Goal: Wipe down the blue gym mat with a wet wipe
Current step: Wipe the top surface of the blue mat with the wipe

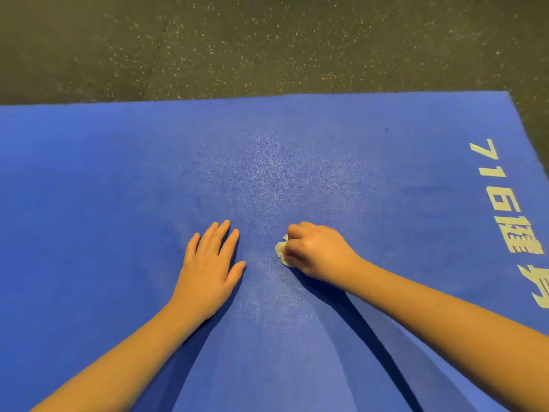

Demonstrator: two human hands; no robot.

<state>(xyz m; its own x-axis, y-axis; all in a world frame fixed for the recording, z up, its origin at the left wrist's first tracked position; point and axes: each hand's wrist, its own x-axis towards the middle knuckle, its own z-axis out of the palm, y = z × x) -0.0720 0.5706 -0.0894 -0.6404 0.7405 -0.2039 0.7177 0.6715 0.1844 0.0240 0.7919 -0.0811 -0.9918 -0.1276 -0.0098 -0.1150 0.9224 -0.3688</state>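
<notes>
The right hand [316, 251] is curled tight around a scrunched wet wipe [280, 250], pressing it on the middle of the blue gym mat [118, 173]. The left hand [209, 263] lies flat, fingers straight. Wiping looks underway; next, rub toward the far edge.

You get a dim, warm-toned view — the blue mat [118, 173] shines softly at its centre, dark shadow streaks fan toward you, and the speckled floor [267, 40] smears near the edges.
</notes>
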